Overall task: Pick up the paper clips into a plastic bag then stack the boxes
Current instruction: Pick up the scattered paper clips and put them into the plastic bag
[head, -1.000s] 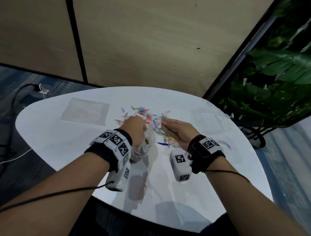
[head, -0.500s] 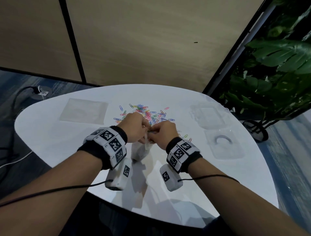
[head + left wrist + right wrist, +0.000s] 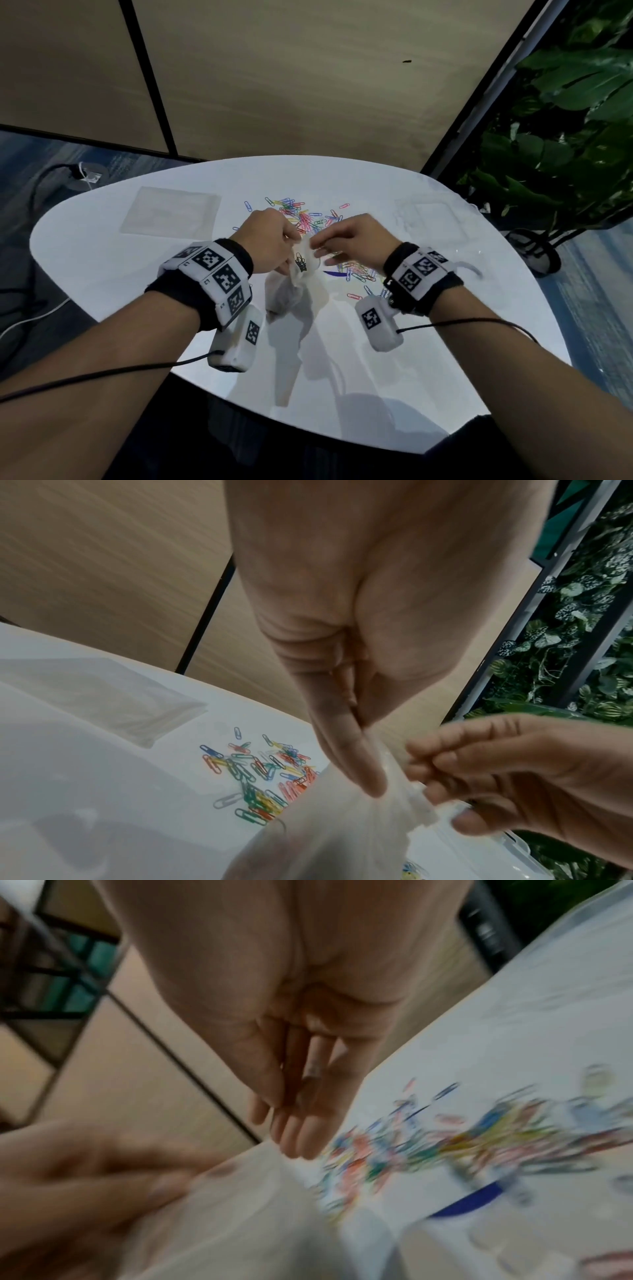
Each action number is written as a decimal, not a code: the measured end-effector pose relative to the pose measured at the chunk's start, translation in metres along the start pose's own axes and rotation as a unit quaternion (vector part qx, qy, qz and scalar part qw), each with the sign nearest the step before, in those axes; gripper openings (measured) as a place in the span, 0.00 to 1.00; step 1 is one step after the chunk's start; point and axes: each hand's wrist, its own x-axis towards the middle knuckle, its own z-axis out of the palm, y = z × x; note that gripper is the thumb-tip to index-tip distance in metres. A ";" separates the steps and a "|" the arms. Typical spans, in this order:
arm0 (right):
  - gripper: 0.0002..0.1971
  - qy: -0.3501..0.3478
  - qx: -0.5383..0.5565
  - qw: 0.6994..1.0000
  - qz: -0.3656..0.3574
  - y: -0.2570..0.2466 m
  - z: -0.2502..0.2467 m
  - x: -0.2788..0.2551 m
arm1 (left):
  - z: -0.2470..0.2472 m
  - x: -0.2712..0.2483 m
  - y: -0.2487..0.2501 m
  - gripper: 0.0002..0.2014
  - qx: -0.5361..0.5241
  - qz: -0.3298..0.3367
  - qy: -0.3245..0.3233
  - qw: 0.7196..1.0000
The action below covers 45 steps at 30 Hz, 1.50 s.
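Observation:
My left hand (image 3: 274, 240) pinches the rim of a thin clear plastic bag (image 3: 291, 291) between thumb and finger (image 3: 373, 785) and holds it above the white table (image 3: 102, 267). A few dark clips show inside the bag. My right hand (image 3: 325, 253) is just right of the bag mouth with loosely curled fingers (image 3: 424, 777). I see nothing in it, and the right wrist view is blurred. Coloured paper clips (image 3: 301, 216) lie scattered behind and under both hands. Two clear plastic boxes (image 3: 428, 219) sit at the right.
A flat stack of clear bags (image 3: 171, 212) lies at the table's far left. A leafy plant (image 3: 565, 154) stands off the right edge. A wood panel wall rises behind the table. Cables run along the floor at left.
My right hand carried clips from the pile to the bag mouth and has now drawn back a little to the right. My left hand has kept hold of the bag.

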 end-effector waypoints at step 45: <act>0.09 -0.034 0.265 0.956 0.123 0.007 0.003 0.012 | 0.005 0.004 0.002 0.14 0.055 -0.003 -0.004 0.998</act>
